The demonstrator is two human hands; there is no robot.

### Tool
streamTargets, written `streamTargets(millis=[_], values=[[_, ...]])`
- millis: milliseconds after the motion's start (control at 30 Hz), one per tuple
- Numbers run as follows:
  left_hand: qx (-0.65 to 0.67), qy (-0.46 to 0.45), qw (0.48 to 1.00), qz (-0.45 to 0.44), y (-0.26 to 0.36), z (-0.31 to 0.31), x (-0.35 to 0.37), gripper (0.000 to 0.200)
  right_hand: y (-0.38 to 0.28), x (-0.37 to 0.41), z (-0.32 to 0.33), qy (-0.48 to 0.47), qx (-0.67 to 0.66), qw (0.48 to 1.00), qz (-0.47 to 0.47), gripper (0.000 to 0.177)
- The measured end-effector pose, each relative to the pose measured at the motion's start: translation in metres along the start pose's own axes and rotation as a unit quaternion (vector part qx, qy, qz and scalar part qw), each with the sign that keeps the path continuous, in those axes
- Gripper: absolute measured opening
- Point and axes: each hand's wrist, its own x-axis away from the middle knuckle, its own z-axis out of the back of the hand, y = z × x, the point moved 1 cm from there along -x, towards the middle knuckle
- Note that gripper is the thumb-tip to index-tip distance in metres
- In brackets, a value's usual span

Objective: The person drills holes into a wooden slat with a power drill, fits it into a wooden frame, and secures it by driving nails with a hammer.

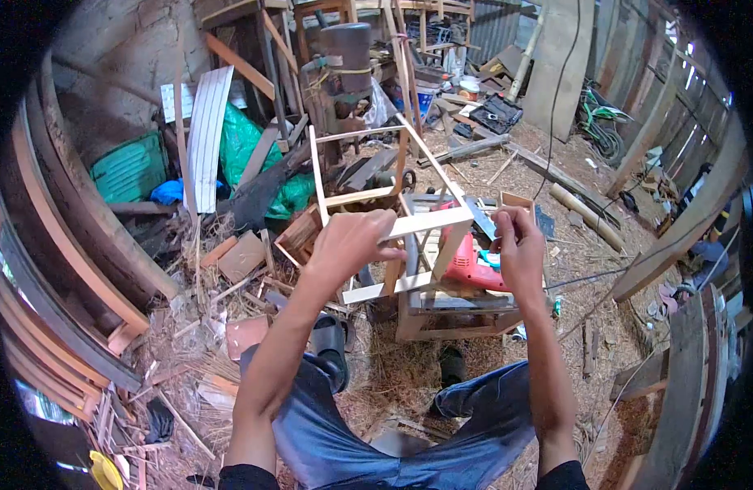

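My left hand (pixel 356 243) is closed around a pale bar of a small wooden frame (pixel 425 222), which leans over a low wooden worktable (pixel 442 306). Raised to the right of the frame's corner, my right hand (pixel 517 243) has its thumb and fingers pinched together; what they hold, if anything, is too small to make out. A red power tool (pixel 473 265) lies on the worktable between my hands, partly behind the frame. Just left of my right hand is a flat bluish blade-like piece (pixel 481 219).
Curved wooden pieces (pixel 74 269) stack at the left. Behind them lie a green sheet (pixel 254 155) and a white panel (pixel 206 135). A black tool case (pixel 497 114) sits on the shavings-covered floor. A cable hangs at the right, near a wooden bench (pixel 678 392).
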Motion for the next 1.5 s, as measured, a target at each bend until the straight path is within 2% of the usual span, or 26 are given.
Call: streamTargets(millis=[33, 67, 167, 200, 333, 400, 433, 500, 600, 667, 833, 900, 1133, 1233, 1300, 1500], values=[[0.009, -0.051, 0.998, 0.024, -0.001, -0.001, 0.001, 0.054, -0.007, 0.003, -0.006, -0.026, -0.008, 1.000, -0.012, 0.011], [0.012, -0.057, 0.998, 0.031, -0.002, -0.002, 0.003, 0.054, -0.008, 0.006, -0.014, -0.034, -0.008, 0.999, -0.017, 0.011], [0.044, -0.066, 0.997, 0.007, 0.001, 0.001, 0.000, 0.053, -0.016, 0.005, -0.035, -0.140, -0.059, 0.985, 0.083, 0.020], [0.047, -0.066, 0.997, 0.009, 0.002, 0.001, -0.001, 0.053, -0.022, 0.004, -0.041, -0.142, -0.057, 0.985, 0.082, 0.020], [0.055, -0.069, 0.996, 0.002, 0.003, 0.001, -0.001, 0.052, -0.044, -0.006, -0.057, -0.231, -0.018, 0.963, 0.137, 0.024], [0.067, -0.071, 0.995, 0.000, 0.002, 0.002, 0.000, 0.051, -0.053, -0.009, -0.063, -0.264, 0.045, 0.953, 0.138, 0.027], [0.075, -0.051, 0.996, -0.010, 0.003, 0.003, 0.000, 0.047, -0.052, -0.012, -0.064, -0.274, 0.083, 0.944, 0.167, 0.030], [0.092, -0.025, 0.995, -0.017, 0.001, 0.002, 0.001, 0.037, -0.059, -0.015, -0.065, -0.287, 0.111, 0.936, 0.173, 0.030], [0.099, -0.057, 0.993, -0.017, 0.001, 0.001, -0.001, 0.041, -0.063, -0.016, -0.067, -0.278, 0.143, 0.933, 0.177, 0.032], [0.108, -0.045, 0.993, -0.013, 0.003, 0.004, -0.001, 0.041, -0.063, -0.019, -0.068, -0.291, 0.157, 0.919, 0.212, 0.032], [0.082, -0.054, 0.995, -0.025, 0.002, -0.001, -0.002, 0.040, -0.066, -0.019, -0.070, -0.303, 0.173, 0.912, 0.215, 0.032], [0.085, -0.060, 0.994, -0.020, 0.002, -0.001, -0.003, 0.040, -0.067, -0.019, -0.071, -0.300, 0.217, 0.897, 0.243, 0.031], [0.087, -0.058, 0.994, -0.025, 0.000, -0.004, -0.002, 0.039, -0.071, -0.021, -0.071, -0.317, 0.197, 0.896, 0.242, 0.027], [0.084, -0.030, 0.996, -0.025, 0.001, -0.004, -0.002, 0.035, -0.073, -0.020, -0.071, -0.323, 0.242, 0.890, 0.214, 0.029], [0.087, -0.032, 0.995, -0.024, 0.002, -0.003, -0.003, 0.035, -0.070, -0.021, -0.072, -0.319, 0.208, 0.897, 0.226, 0.025], [0.076, -0.044, 0.996, -0.019, 0.003, 0.000, -0.003, 0.031, -0.071, -0.021, -0.072, -0.315, 0.232, 0.884, 0.256, 0.025]])
